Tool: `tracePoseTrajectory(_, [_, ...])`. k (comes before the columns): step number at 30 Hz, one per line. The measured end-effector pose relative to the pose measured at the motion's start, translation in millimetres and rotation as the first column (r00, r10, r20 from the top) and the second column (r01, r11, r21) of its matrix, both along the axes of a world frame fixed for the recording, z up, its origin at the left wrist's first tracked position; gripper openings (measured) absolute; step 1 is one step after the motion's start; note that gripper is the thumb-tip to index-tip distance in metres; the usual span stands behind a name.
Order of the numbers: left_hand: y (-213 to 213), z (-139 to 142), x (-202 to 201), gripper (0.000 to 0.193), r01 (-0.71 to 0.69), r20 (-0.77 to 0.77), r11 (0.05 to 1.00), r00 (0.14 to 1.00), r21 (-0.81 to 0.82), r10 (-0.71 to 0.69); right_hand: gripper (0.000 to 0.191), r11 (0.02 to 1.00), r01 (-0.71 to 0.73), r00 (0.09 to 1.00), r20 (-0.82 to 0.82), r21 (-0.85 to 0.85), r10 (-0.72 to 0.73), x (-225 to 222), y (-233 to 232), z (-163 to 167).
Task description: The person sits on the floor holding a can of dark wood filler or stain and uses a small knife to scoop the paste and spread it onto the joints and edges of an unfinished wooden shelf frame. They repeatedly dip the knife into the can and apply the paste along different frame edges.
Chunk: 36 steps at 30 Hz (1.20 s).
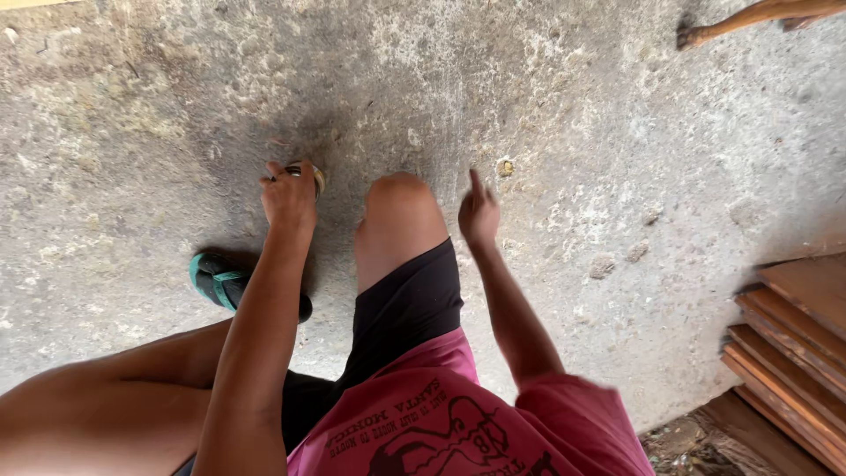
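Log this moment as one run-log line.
left hand: fingers closed on small roll-like object, kind unclear | right hand: empty, index finger raised | floor: concrete | nearby: wooden boards, sandal

The left hand [289, 196] is left of the bent knee [401, 211], arm stretched out, fingers curled shut. The right hand [478, 214] is just right of the knee, fingers loose, one pointing up.

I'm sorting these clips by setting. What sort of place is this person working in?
Probably a rough woodworking or building spot, perhaps open-sided. The floor is bare, pitted concrete, reddish wooden planks are stacked at the right, and debris lies beside them. The left hand grips a small round object.
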State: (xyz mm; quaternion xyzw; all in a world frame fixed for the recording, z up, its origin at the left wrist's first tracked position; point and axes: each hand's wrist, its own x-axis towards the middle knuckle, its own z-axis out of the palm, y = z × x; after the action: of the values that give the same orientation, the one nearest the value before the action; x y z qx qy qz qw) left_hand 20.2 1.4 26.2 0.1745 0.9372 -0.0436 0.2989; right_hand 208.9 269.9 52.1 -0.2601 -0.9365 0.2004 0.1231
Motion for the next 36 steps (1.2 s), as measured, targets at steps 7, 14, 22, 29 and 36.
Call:
tracePoseTrajectory(7, [7.0, 10.3, -5.1, 0.085, 0.046, 0.119, 0.993, 0.992, -0.113, -0.032, 0.041, 0.985, 0.133, 0.937, 0.337, -0.111, -0.088, -82.8, 22.2, -9.1])
tracePoseTrajectory(14, [2.6, 23.6, -4.4, 0.098, 0.083, 0.09, 0.995, 0.993, -0.056, -0.078, 0.049, 0.953, 0.219, 0.901, 0.419, -0.207, -0.116, 1.4, -28.3, -3.7])
tracePoseTrajectory(22, [-2.0, 11.5, -4.7, 0.097, 0.174, 0.087, 0.983, 0.982, -0.055, -0.169, 0.046, 0.969, 0.188, 0.876, 0.473, -0.162, -0.091, -52.1, 9.8, -52.7])
tracePoseTrajectory(29, [-13.2, 1.4, -0.4, 0.102, 0.226, 0.067, 0.973, 0.973, -0.044, -0.223, 0.07, 0.973, 0.023, 0.965, 0.26, -0.23, 0.038, 17.1, -44.6, -15.8])
tracePoseTrajectory(36, [-12.8, -6.8, 5.3, 0.104, 0.248, 0.018, 0.968, 0.969, -0.043, -0.247, 0.034, 0.978, 0.196, 0.895, 0.419, -0.069, -0.15, -71.7, 13.3, -49.4])
